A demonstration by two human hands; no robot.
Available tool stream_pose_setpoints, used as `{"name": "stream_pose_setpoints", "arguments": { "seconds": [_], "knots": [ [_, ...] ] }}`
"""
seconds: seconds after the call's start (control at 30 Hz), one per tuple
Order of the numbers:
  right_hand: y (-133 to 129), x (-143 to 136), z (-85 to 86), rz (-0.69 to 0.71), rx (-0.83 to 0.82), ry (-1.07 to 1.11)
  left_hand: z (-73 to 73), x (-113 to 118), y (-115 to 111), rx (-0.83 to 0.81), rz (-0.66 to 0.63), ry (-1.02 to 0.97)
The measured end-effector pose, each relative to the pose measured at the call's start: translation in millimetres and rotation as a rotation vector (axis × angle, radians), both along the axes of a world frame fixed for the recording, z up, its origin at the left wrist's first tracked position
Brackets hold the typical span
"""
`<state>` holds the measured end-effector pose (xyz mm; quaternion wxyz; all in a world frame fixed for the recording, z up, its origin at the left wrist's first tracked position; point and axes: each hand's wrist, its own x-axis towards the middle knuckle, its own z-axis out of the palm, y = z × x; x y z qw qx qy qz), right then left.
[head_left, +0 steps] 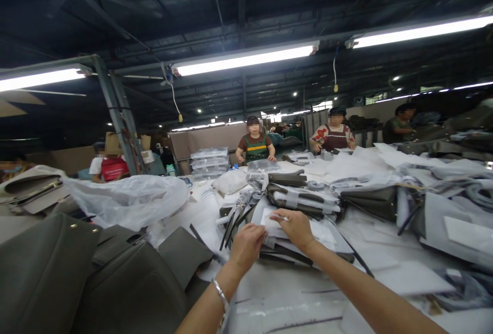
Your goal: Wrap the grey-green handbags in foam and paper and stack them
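Note:
My left hand (246, 246), with a silver bangle on its wrist, is closed, fingertips pinched at the edge of a thin white sheet (272, 222). Opposite it, my right hand (297, 229) pinches the same sheet between thumb and fingers. Whether the sheet is paper or foam I cannot tell. Beneath both hands lies a stack of dark olive bags (287, 258) with white wrapping around them. Dark straps (234, 226) stick out on the stack's left side. Another wrapped dark bag (304, 196) lies just beyond my right hand.
Large dark olive bags (131, 277) heap up at the left, beside a clear plastic bag (134, 198). Packed flat bundles (210, 162) are stacked farther back. White sheets and wrapped bags (454, 221) cover the right side. Across the table a co-worker (256, 145) works in an apron.

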<state>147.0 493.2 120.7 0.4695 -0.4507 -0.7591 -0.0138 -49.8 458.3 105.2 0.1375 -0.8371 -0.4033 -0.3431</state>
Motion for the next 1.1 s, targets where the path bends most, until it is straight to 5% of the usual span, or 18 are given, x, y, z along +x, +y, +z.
{"name": "stream_pose_setpoints", "arguments": {
  "seconds": [1.1],
  "knots": [
    [18.5,-12.9,10.6,-0.167,-0.431,-0.208,0.4,32.7,-13.3,-0.170,0.415,-0.066]
  ]
}}
